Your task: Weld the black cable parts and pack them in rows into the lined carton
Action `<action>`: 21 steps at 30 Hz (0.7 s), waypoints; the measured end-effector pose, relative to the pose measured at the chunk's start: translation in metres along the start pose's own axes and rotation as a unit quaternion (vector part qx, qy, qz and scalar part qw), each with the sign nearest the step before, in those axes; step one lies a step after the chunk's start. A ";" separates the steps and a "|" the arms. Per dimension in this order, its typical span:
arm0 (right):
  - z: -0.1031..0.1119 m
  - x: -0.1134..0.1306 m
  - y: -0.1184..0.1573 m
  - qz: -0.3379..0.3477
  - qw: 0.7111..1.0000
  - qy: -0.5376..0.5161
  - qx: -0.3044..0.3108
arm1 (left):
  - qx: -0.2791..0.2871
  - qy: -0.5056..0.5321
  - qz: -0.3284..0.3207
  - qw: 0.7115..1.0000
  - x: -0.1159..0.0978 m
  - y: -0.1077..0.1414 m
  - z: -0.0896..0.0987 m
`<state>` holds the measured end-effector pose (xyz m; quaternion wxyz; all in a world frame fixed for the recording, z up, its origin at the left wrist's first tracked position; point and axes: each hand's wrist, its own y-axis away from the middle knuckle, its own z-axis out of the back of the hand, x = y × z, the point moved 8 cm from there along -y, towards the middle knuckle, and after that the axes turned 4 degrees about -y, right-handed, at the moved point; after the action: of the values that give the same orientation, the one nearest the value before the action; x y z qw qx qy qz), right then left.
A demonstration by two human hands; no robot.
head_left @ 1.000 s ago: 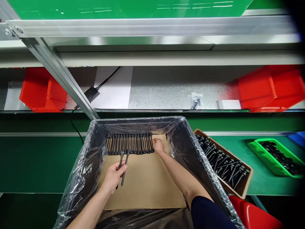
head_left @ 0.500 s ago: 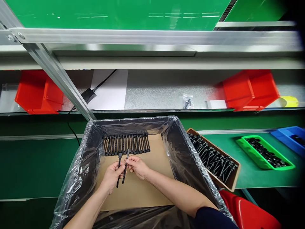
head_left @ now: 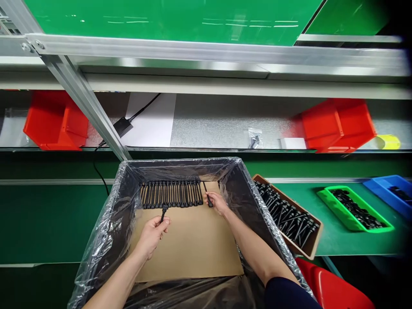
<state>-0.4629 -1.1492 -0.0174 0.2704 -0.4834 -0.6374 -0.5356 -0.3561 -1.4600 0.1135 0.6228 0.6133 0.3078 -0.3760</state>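
Note:
My left hand [head_left: 152, 235] is closed around a black ribbed rod with a thick head [head_left: 164, 208], its head end sticking up from the fingers. Farther right, my right hand [head_left: 217, 201] pinches a second black ribbed rod [head_left: 210, 201] at the right end of a row of similar rods [head_left: 174, 194]. That row lies side by side on a brown cardboard sheet [head_left: 189, 249], near the far wall of a dark bin [head_left: 231, 189] lined with clear plastic. The hand covers part of the second rod.
Right of the bin, a brown box [head_left: 317, 242] holds many loose black rods. Beyond it are a green tray [head_left: 380, 229] of small black parts and a blue tray [head_left: 383, 195]. Red bins [head_left: 75, 124] and a small plastic bag [head_left: 255, 137] sit on the shelf behind. A red object [head_left: 337, 287] stands at lower right.
My hands were together at the middle, each with a rod. My right hand has carried its rod right and away to the row's end, turning it head toward me. My left hand stays nearly in place.

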 end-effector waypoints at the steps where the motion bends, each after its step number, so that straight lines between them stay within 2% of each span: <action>1: 0.010 -0.006 -0.005 0.004 1.000 0.022 -0.023 | 0.001 -0.001 0.003 1.000 0.001 0.000 0.000; 3: 0.026 -0.015 -0.014 0.009 0.992 0.104 -0.066 | 0.000 -0.001 0.009 1.000 0.002 -0.001 0.000; 5: 0.035 -0.018 -0.022 0.017 0.969 0.229 -0.096 | -0.004 0.006 0.016 1.000 0.003 -0.001 0.000; 8: 0.036 -0.014 -0.030 0.033 0.899 0.421 -0.111 | -0.005 0.027 0.032 0.999 0.004 0.000 -0.002; 10: 0.032 -0.012 -0.033 0.030 0.856 0.503 -0.115 | 0.002 0.036 0.041 0.998 0.005 0.000 -0.004; 13: 0.023 -0.011 -0.036 0.017 0.813 0.570 -0.121 | 0.009 0.037 0.045 0.998 0.006 0.000 -0.005; 15: 0.017 -0.011 -0.038 0.014 0.796 0.592 -0.122 | 0.011 0.034 0.046 0.998 0.005 0.000 -0.005; 21: 0.009 -0.014 -0.040 0.004 0.783 0.609 -0.122 | 0.006 0.034 0.048 0.998 0.004 0.000 -0.004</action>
<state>-0.4920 -1.1437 -0.0488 0.5430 -0.0878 -0.2672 -0.7912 -0.3534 -1.4569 0.1100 0.6254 0.6435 0.2966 -0.3268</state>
